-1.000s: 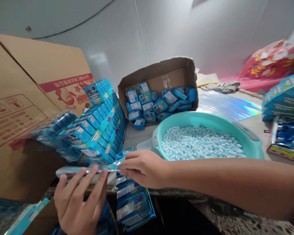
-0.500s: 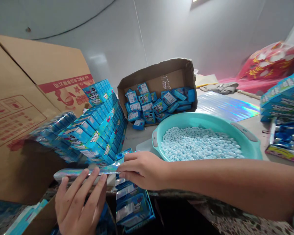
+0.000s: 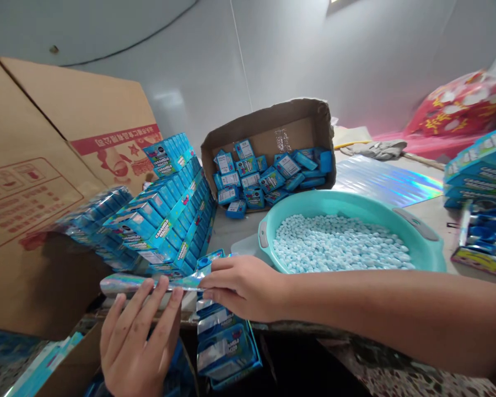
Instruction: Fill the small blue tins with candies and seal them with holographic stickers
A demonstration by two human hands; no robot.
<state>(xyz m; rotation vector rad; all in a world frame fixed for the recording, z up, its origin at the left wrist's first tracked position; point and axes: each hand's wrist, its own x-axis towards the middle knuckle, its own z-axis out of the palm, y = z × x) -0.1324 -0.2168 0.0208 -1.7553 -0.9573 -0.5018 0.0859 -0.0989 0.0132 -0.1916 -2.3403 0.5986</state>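
My left hand (image 3: pixel 140 336) lies with fingers spread against the near edge of a shiny, iridescent film strip (image 3: pixel 128 283). My right hand (image 3: pixel 243 288) pinches the right end of that strip between thumb and fingers. Just below my right hand, a display tray of blue candy packs (image 3: pixel 227 347) rests at the table's edge, its upper part covered by the hand. Behind the strip stand stacked trays of small blue boxes (image 3: pixel 161 220). What lies under my left palm is hidden.
A turquoise basin (image 3: pixel 432 256) of pale blue candies stands right of centre. Behind it, a tilted carton (image 3: pixel 268 116) holds loose blue boxes. A large carton (image 3: pixel 37 165) borders the left; more blue trays (image 3: pixel 479 165) are at the right.
The view has shifted slightly. My left hand and the strip's left end have moved a little to the right; the strip's left end sits slightly higher. My right hand keeps its pinch.
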